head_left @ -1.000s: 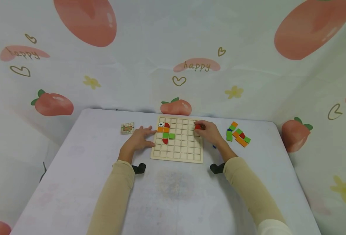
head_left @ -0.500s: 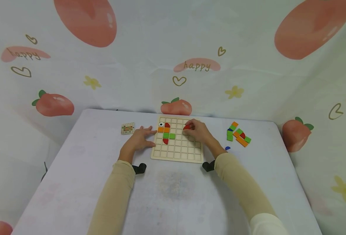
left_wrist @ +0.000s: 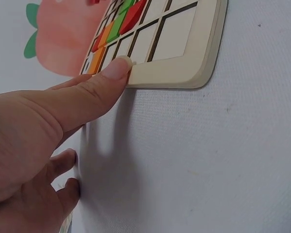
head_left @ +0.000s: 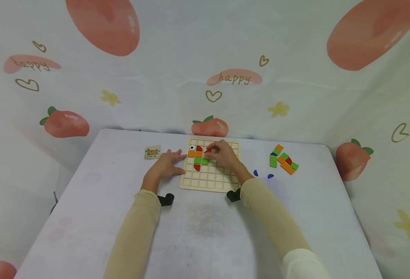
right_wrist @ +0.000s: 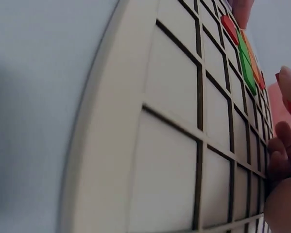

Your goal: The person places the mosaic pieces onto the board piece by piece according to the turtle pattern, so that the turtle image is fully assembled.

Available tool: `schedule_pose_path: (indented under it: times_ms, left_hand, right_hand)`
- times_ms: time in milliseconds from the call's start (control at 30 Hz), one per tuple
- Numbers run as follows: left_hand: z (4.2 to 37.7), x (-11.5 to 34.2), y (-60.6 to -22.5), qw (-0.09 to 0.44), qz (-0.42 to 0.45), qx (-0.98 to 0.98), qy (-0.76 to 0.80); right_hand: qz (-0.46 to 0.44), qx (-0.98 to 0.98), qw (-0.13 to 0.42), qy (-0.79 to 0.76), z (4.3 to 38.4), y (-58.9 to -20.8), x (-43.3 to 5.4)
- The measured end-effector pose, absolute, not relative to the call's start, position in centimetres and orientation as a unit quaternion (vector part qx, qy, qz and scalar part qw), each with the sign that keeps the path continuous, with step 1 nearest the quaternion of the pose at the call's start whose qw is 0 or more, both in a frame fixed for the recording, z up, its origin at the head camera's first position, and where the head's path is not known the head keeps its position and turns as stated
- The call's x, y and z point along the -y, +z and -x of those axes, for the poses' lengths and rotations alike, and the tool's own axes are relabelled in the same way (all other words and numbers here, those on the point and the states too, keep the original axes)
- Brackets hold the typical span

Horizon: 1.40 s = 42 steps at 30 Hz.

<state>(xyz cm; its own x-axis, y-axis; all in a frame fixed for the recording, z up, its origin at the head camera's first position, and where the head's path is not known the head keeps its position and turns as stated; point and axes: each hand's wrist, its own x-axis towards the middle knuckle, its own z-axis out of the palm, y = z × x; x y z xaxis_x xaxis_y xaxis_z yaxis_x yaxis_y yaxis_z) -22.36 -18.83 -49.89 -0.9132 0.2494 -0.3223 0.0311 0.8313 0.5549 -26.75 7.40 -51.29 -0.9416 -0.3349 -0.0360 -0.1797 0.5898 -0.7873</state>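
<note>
Now the board (head_left: pixel 211 183) holds coloured tiles (head_left: pixel 198 160), left hand (head_left: pixel 163 166) spread at its rim (left_wrist: pixel 164 73), right hand (head_left: pixel 223 155) pinching a red piece (head_left: pixel 208 150).

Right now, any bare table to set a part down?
Free: table between the sleeves, nearer than the grid board; left of the card. Crowded: right of the board, with loose tiles and blue pieces; between card and board, the left hand.

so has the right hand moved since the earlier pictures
Yes. In the head view, the right hand has moved left across the board, from its right edge to near the green tiles, pinching a red piece.
</note>
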Motion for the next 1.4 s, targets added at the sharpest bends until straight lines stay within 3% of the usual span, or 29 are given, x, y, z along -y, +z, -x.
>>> schedule_pose_path:
  times_ms: [1133,1400]
  left_hand:
    - [22.5,18.6,-50.0,0.185,-0.079,-0.939,0.28]
    - [22.2,18.7,-49.7,0.193,-0.073,-0.936,0.285]
  right_hand:
    - [0.121,-0.893,0.066,-0.429,26.8,-52.7,-7.1]
    - [0.127,-0.895,0.086,-0.42,26.1,-50.4,-7.0]
